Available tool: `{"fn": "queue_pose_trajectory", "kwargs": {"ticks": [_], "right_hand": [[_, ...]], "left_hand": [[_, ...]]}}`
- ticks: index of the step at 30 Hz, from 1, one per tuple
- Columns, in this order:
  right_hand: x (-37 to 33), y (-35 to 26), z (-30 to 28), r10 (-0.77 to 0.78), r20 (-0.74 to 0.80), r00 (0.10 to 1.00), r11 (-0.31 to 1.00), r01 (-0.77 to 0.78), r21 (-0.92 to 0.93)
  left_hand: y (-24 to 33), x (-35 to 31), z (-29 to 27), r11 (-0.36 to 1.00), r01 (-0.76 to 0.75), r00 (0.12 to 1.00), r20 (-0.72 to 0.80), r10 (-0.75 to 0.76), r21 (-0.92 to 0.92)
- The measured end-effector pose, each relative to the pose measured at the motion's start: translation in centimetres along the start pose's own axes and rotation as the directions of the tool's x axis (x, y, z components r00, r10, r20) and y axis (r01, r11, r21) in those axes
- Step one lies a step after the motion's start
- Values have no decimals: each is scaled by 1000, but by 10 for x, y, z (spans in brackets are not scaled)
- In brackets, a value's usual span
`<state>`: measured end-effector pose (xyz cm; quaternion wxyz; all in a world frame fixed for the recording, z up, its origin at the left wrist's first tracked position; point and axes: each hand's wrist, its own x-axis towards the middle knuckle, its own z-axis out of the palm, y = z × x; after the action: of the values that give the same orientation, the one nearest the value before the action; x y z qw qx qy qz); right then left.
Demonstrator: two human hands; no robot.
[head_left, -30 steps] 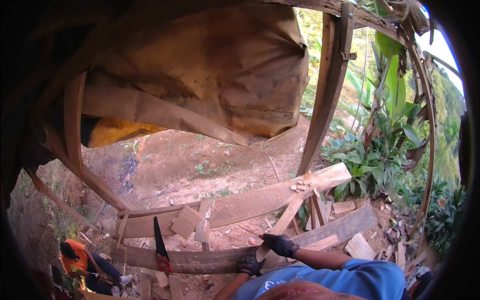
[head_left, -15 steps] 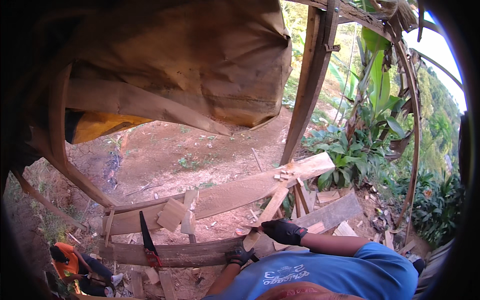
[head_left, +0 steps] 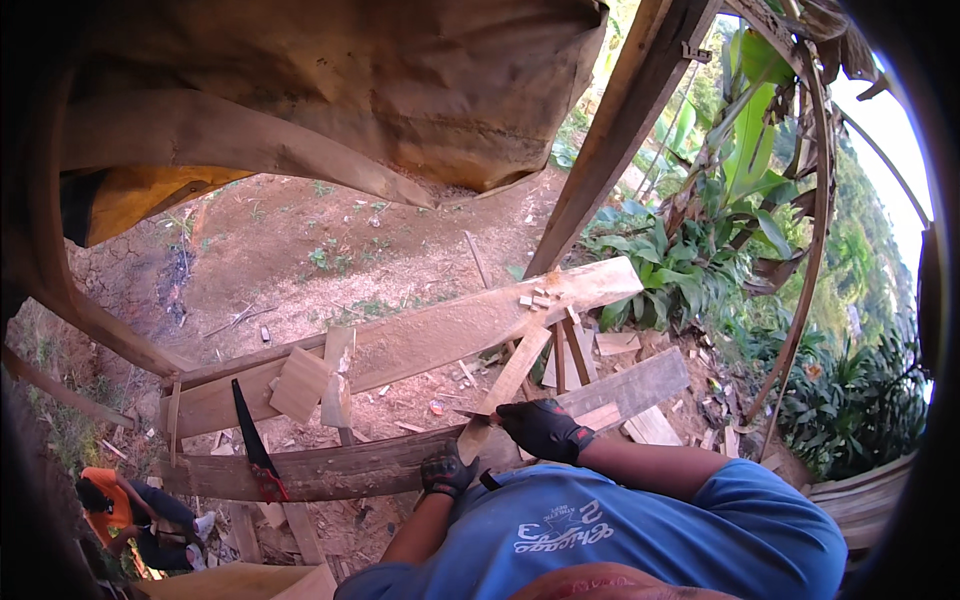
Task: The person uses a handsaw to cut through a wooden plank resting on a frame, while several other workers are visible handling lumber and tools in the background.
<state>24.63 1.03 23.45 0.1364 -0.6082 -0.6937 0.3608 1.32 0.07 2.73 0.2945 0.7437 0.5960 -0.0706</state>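
Observation:
In front of my chest a narrow pale strip of wood [head_left: 520, 366] slants away from me, its near end over a dark weathered plank [head_left: 340, 470]. My left hand [head_left: 449, 471], in a black glove, is closed around that near end. Also black-gloved, my right hand [head_left: 542, 429] grips a knife, its handle hidden in the fist. The thin dark knife blade [head_left: 474, 415] points left across the strip, close above my left hand. The strip's far end leans on a broad light plank [head_left: 440, 345] bearing several small wood blocks [head_left: 540, 299].
A handsaw with a red handle [head_left: 258, 450] leans on the dark plank at left. Square wood pieces [head_left: 300, 384] rest on the broad plank. A person in orange [head_left: 135, 510] sits at lower left. A wooden post [head_left: 625, 135] and a brown tarp [head_left: 400, 100] stand beyond.
The whole view has tilted and shifted, so the scene sits farther left and higher. Both hands keep their grips; the knife blade still lies at the strip's near end.

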Motion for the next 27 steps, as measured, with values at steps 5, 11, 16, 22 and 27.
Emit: {"fn": "queue_pose_trajectory", "kwargs": {"ticks": [5,11,16,22,27], "right_hand": [[15,24,15,39,34,999,999,-40,36],[63,67,31,61,166,984,992,-42,-116],[50,58,75,-63,2,998,998,63,2],[61,36,72,81,96,992,995,-85,44],[68,72,110,-27,-54,998,997,30,64]], "left_hand": [[3,8,2,1000,-3,998,63,2,19],[-8,9,29,995,-42,998,-48,46,85],[-17,17,32,993,-60,997,-32,63,105],[-26,24,41,996,-78,996,-28,79,42],[-35,20,57,988,-152,984,-98,150,-16]]}}
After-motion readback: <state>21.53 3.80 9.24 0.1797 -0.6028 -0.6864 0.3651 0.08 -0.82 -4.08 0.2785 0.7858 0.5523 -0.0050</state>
